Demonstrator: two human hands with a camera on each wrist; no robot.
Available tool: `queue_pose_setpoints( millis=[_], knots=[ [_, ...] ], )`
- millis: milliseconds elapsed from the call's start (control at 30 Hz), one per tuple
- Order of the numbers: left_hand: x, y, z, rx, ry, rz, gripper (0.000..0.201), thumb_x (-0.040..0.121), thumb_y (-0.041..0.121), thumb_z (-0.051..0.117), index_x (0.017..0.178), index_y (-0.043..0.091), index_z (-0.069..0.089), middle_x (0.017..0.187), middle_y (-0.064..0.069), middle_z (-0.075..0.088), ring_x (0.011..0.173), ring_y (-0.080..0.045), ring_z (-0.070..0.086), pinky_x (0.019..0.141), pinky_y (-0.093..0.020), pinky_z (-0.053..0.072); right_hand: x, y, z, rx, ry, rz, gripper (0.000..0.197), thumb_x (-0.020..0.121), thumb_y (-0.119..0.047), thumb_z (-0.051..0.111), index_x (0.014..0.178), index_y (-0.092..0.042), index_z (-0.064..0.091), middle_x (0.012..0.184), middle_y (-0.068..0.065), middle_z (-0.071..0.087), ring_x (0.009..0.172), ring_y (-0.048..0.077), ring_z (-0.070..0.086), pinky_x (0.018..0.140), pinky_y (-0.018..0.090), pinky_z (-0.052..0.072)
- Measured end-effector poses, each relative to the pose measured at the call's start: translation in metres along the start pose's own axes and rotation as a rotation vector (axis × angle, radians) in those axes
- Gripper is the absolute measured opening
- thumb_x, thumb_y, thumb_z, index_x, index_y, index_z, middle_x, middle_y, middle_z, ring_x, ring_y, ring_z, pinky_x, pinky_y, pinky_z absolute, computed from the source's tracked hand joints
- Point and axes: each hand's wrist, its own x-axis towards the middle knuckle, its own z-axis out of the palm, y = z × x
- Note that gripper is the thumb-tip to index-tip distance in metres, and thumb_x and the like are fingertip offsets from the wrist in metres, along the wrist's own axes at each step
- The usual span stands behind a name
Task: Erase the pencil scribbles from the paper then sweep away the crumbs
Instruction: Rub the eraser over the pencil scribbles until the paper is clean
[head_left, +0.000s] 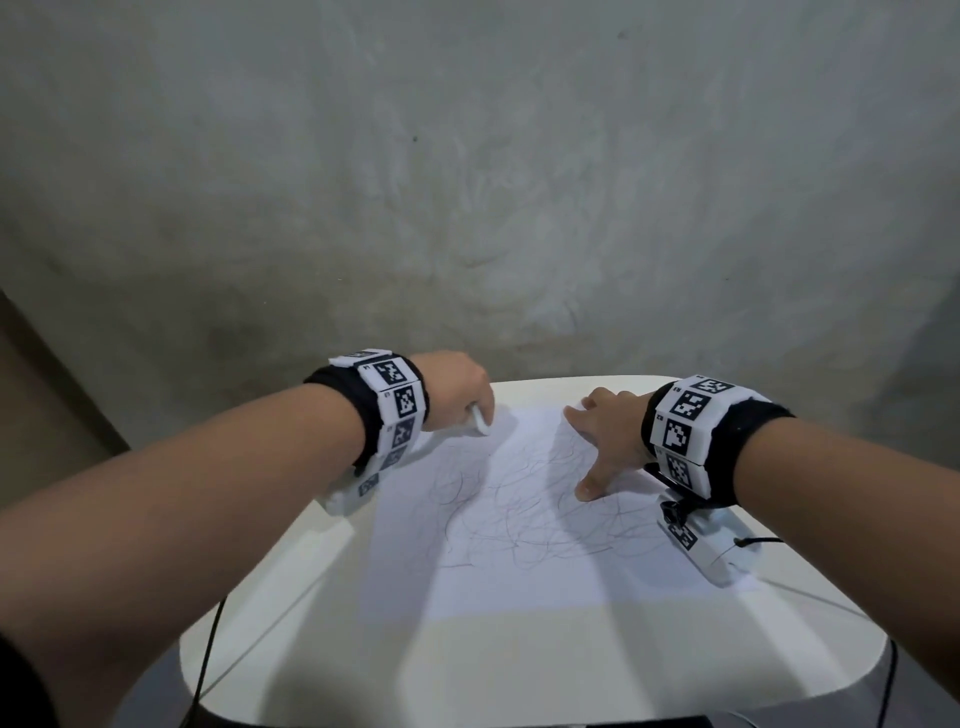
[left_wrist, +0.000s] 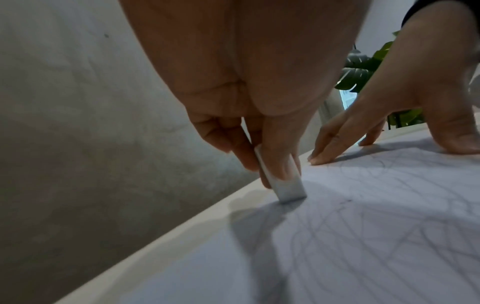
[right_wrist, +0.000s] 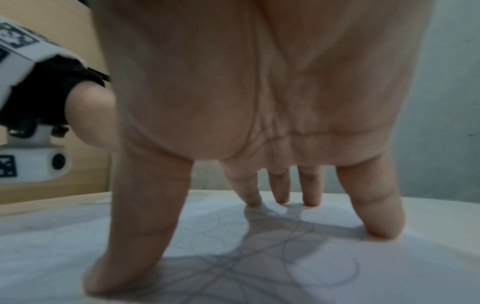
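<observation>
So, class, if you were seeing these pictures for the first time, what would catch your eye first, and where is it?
First, the sheet of paper covered in looping pencil scribbles, lying on the white table. Next, the left hand at the paper's far left corner, pinching a white eraser whose end meets the sheet. Opposite, the right hand presses spread fingertips on the paper, apparently pinning it.
</observation>
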Motion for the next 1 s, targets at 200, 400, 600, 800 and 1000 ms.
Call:
queue_pose_setpoints(
  millis=[200,400,600,800,1000],
  knots=[
    [0.013,0.010,-0.009,0.026,0.072,0.021,0.031,0.092,0.011,0.055,0.118,0.024,0.068,0.114,0.000,0.068,0.107,-0.024,0.061,0.088,-0.031,0.047,-0.001,-0.002,-0.001,0.020,-0.014,0.011,0.100,0.072,-0.061,0.068,0.149,-0.017,0.022,0.152,0.008,0.021,0.136,0.030,0.033,0.103,0.043,0.037],
    [0.005,0.000,0.002,0.083,0.010,0.029,0.032,0.092,0.012,0.054,0.118,0.025,0.068,0.118,-0.002,0.067,0.109,-0.026,0.059,0.091,-0.030,0.046,-0.001,-0.001,0.000,0.018,-0.004,0.010,0.097,0.073,-0.062,0.067,0.147,-0.017,0.024,0.152,0.008,0.023,0.135,0.030,0.034,0.102,0.043,0.037],
    [-0.007,-0.010,-0.008,0.142,-0.128,-0.039,0.039,0.093,0.004,0.048,0.122,0.024,0.065,0.118,0.001,0.066,0.109,-0.020,0.059,0.084,-0.023,0.042,-0.001,-0.001,0.000,0.025,-0.012,0.007,0.100,0.074,-0.061,0.067,0.150,-0.016,0.020,0.152,0.009,0.022,0.136,0.029,0.032,0.104,0.042,0.036],
    [0.000,-0.006,0.006,0.074,0.051,-0.010,0.035,0.091,0.008,0.052,0.118,0.023,0.068,0.119,-0.003,0.066,0.112,-0.027,0.058,0.091,-0.029,0.044,-0.002,-0.002,-0.003,0.018,-0.012,0.007,0.095,0.075,-0.060,0.067,0.148,-0.016,0.023,0.152,0.008,0.021,0.137,0.028,0.032,0.102,0.040,0.036],
    [-0.011,-0.010,-0.009,0.190,-0.184,-0.053,0.039,0.095,0.004,0.047,0.124,0.022,0.064,0.125,0.001,0.062,0.114,-0.021,0.057,0.083,-0.023,0.038,-0.001,-0.003,-0.001,0.013,-0.007,0.009,0.094,0.074,-0.061,0.067,0.145,-0.016,0.026,0.151,0.009,0.023,0.135,0.028,0.034,0.101,0.041,0.037]
  ],
)
